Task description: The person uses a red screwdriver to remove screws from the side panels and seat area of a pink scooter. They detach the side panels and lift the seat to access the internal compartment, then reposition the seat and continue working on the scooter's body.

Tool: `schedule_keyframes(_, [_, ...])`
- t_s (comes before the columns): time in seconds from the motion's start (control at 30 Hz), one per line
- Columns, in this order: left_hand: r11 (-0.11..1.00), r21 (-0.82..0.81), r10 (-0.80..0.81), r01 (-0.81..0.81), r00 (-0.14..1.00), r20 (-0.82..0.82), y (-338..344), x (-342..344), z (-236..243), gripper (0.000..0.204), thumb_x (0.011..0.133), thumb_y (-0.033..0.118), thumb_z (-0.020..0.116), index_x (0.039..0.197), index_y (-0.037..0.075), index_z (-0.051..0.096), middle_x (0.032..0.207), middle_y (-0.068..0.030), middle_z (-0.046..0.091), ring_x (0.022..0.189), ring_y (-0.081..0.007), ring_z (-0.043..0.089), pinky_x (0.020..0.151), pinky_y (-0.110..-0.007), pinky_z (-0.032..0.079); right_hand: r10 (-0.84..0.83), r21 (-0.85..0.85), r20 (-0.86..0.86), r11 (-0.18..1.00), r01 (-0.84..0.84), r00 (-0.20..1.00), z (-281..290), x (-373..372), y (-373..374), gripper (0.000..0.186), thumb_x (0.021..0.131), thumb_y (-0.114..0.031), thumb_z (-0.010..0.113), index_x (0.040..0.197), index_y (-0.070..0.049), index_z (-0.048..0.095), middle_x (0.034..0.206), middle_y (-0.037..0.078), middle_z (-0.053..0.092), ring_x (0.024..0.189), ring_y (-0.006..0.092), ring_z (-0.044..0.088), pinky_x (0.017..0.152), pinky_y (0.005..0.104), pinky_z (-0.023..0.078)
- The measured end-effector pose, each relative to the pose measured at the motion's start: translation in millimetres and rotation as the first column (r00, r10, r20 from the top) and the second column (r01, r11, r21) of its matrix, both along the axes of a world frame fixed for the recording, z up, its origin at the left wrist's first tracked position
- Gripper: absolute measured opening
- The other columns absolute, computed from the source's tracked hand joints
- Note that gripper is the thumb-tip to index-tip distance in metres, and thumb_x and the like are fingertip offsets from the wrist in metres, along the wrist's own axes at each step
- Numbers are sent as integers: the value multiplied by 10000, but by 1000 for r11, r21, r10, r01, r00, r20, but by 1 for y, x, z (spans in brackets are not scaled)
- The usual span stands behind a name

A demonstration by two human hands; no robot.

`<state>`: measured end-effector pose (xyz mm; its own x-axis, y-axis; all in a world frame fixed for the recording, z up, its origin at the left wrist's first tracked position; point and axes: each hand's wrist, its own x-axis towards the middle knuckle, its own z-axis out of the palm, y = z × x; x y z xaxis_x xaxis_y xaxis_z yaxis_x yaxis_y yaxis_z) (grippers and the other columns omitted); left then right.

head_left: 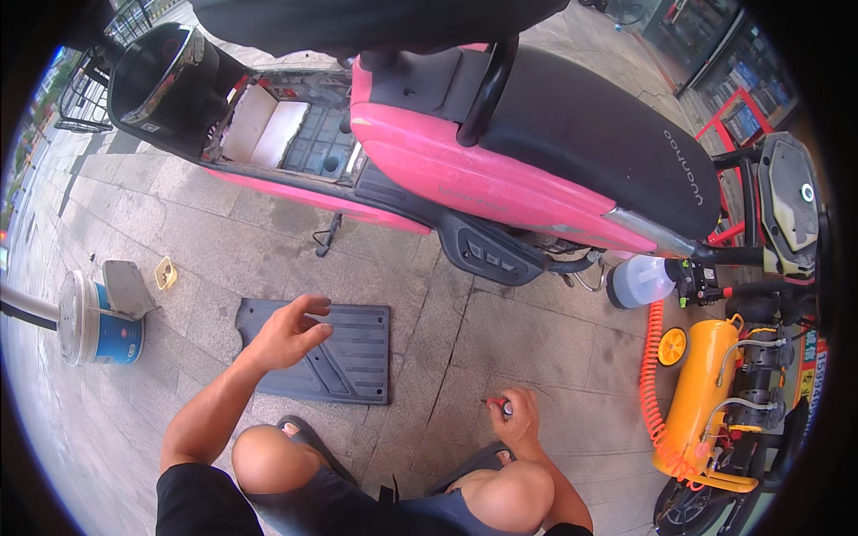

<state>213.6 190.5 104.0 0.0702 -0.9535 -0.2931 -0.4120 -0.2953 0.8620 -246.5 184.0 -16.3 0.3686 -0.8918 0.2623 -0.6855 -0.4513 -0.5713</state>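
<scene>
My left hand (297, 332) is over a dark grey ribbed floor panel (357, 357) lying on the pavement, its fingers apart and holding nothing. Lower right of the panel, my right hand (513, 418) is closed on a small red-handled tool (497, 407), whose tip is hard to make out. Beyond both hands stands a pink and black electric scooter (465, 170) with a long black seat (608, 125). Its footboard compartment (313, 147) is uncovered, with a white pad (255, 125) and some fittings visible inside. A folded metal stand (326, 237) shows beneath it.
At left stand a white-and-blue bucket (121, 339) with a grey item on it and a small yellow container (165, 273). At right are a yellow air compressor (702, 384), an orange coiled hose (651, 375), a translucent jug (643, 281) and red frames (742, 116).
</scene>
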Motion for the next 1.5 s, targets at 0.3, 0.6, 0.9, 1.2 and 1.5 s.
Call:
schedule_keyframes(0.3, [986,-161,-42,48,998,43,-69,-41,132,548,906,209,697,1386,36,496,1280,-173,604,1041,-246,672,813,-367,561,14,515,-196,852,91,980,49,-36,-13,398,818,-269,776,1113,-88,580,882,159,689,804,356,685,690,458,541])
schedule_keyframes(0.6, [995,-52,82,-82,997,-12,-107,-115,163,518,903,220,697,1332,-16,530,1201,-199,638,1019,-279,673,819,-375,555,-154,712,-172,664,230,973,123,-41,-7,397,852,-198,724,1179,-80,530,909,186,688,843,379,687,736,446,538])
schedule_keyframes(0.9, [712,579,-213,398,908,-362,11,-310,279,542,904,280,717,1324,-19,549,1265,-209,635,1062,-294,690,854,-377,565,-859,995,-94,-68,69,504,315,-109,92,297,970,-130,588,1216,-60,437,865,110,655,640,137,586,526,276,467])
schedule_keyframes(1.2, [958,71,286,-279,894,-346,-145,-420,397,443,1013,186,561,1408,21,445,1378,-98,515,1050,-153,570,851,-307,502,-958,989,-140,-120,90,251,493,-255,92,338,1036,-254,488,1305,-63,415,967,152,678,645,138,567,571,279,473])
schedule_keyframes(1.5, [879,-354,350,-318,936,28,-281,-464,456,471,933,131,603,1374,18,482,1372,-172,462,1193,-280,492,959,-398,434,-961,992,-5,-39,-118,276,561,-326,-57,343,1018,-203,483,1326,-51,477,1112,125,650,806,149,596,677,297,498])
